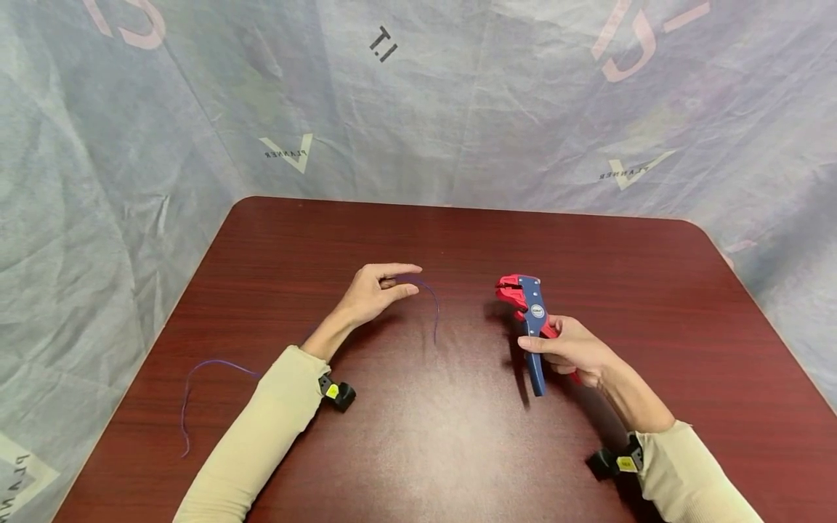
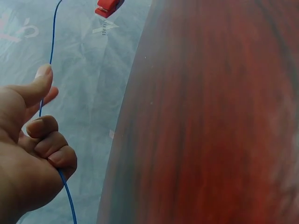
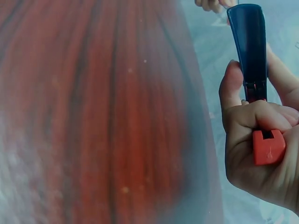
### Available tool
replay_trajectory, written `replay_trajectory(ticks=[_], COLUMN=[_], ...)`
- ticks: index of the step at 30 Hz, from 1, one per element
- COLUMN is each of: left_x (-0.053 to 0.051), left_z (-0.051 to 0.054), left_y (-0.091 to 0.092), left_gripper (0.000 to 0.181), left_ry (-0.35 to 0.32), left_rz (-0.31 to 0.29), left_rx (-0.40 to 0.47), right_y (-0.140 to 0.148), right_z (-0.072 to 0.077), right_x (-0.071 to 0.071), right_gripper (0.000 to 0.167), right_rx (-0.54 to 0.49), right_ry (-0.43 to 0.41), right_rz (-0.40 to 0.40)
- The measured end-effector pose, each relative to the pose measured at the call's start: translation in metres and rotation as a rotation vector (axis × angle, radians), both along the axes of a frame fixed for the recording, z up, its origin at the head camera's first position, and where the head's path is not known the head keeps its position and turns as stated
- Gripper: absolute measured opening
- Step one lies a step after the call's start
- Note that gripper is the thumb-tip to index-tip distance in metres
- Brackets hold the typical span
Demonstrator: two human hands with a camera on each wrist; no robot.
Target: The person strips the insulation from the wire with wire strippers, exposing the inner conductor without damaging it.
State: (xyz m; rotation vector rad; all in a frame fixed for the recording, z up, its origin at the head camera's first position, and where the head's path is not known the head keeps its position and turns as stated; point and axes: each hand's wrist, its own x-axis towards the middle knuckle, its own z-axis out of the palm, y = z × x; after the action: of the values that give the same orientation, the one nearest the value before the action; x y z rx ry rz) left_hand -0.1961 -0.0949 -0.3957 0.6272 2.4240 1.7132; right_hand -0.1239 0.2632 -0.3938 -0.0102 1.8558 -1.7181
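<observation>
A thin blue wire [image 1: 437, 312] runs through my left hand [image 1: 369, 296], whose lower fingers curl round it. In the left wrist view the wire [image 2: 53, 32] rises past the thumb and leaves the fist below. Its one end hangs free to the right of the fingertips; the other part trails left behind the sleeve. My right hand [image 1: 578, 352] grips a wire stripper [image 1: 534, 311] with red and dark blue handles, above the table. The tool's red head points away and left, apart from the wire. The right wrist view shows the blue handle [image 3: 250, 42] between thumb and fingers.
The dark red wooden table [image 1: 445, 450] has rounded far corners. Grey printed sheeting [image 1: 458, 109] hangs behind it and along both sides. A loose curve of the wire lies at the table's left. Black wrist cameras are strapped at both cuffs.
</observation>
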Motion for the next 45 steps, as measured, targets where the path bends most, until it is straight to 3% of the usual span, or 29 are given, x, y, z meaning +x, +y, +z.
replay_trajectory(ticks=[6, 10, 13, 18, 25, 30, 34, 41, 45], left_x=[-0.001, -0.002, -0.001, 0.001, 0.003, 0.004, 0.005, 0.005, 0.005], left_z=[-0.005, -0.005, -0.003, 0.003, 0.01, 0.011, 0.011, 0.009, 0.009], left_y=[0.002, 0.003, 0.003, 0.002, 0.0, 0.001, 0.003, 0.003, 0.004], left_gripper=[0.022, 0.016, 0.014, 0.013, 0.008, 0.006, 0.006, 0.025, 0.028], left_ry=[0.085, 0.093, 0.073, 0.032, -0.027, -0.051, -0.032, -0.003, 0.001], left_rz=[0.009, 0.03, 0.047, 0.079, 0.066, 0.034, 0.038, 0.024, 0.004], left_rx=[0.031, 0.072, 0.107, 0.16, 0.187, 0.238, 0.237, 0.183, 0.172], right_y=[-0.001, -0.001, -0.003, -0.006, -0.01, -0.015, -0.018, -0.021, -0.02], right_z=[-0.003, -0.005, -0.004, -0.003, -0.003, -0.001, 0.002, 0.003, 0.003], right_x=[-0.001, -0.002, -0.003, -0.004, -0.005, -0.004, -0.002, -0.001, -0.001], right_gripper=[0.013, 0.022, 0.026, 0.01, 0.012, 0.009, 0.021, 0.05, 0.056], right_rx=[-0.139, -0.236, -0.226, -0.152, -0.319, -0.35, -0.374, -0.442, -0.452], right_ry=[-0.032, -0.058, -0.042, -0.01, -0.022, -0.022, -0.032, -0.024, -0.033], right_rz=[0.042, 0.098, 0.126, 0.126, 0.218, 0.187, 0.172, 0.181, 0.172])
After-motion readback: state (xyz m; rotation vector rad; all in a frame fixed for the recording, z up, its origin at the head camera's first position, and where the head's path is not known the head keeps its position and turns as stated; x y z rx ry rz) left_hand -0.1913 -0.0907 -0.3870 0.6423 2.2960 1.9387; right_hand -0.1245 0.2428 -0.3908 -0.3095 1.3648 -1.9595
